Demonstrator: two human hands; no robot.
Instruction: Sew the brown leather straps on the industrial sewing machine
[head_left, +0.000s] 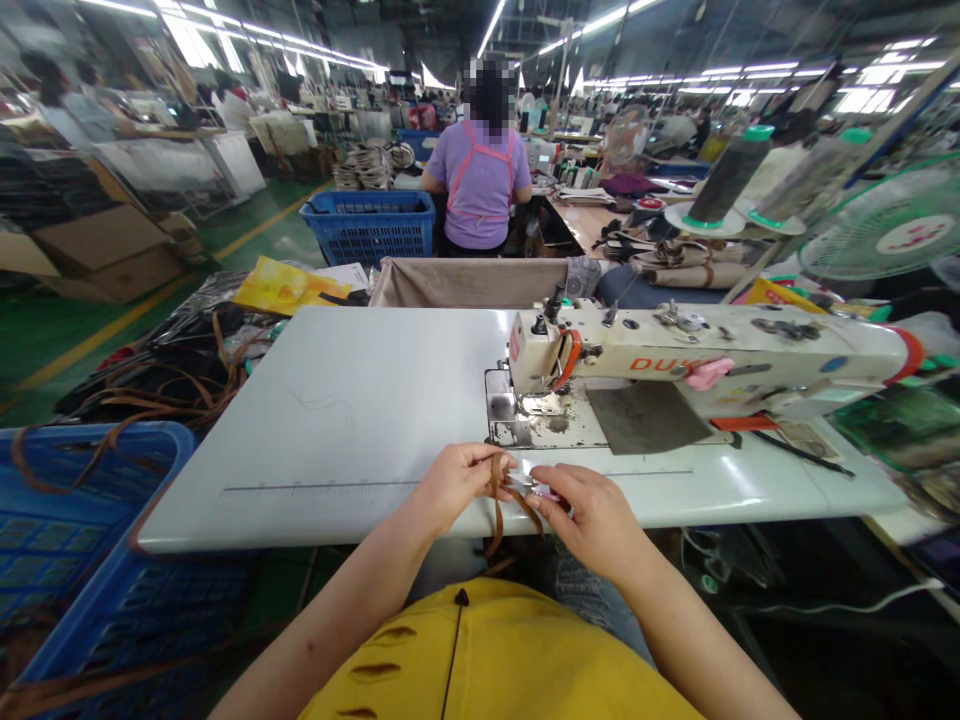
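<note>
Near the front edge of the white sewing table [360,400], my left hand [459,482] is closed on a narrow brown strap [498,515] whose ends hang down over the edge. My right hand [589,508] grips a small pair of thread snips [525,482], with the metal blades pointing left at the strap. Blades and strap meet between my fingertips; whether they touch is too small to tell. Just behind my hands stands the sewing machine [705,345], its needle plate [544,405] facing me. A dark grey flat piece [645,415] lies on its bed.
At the left are a blue basket [161,440] and a heap of brown straps [202,390]. A fabric-lined bin [472,282] borders the table's far side, with a person in purple [480,190] beyond. Thread cones [731,175] and a green fan [892,230] stand at right.
</note>
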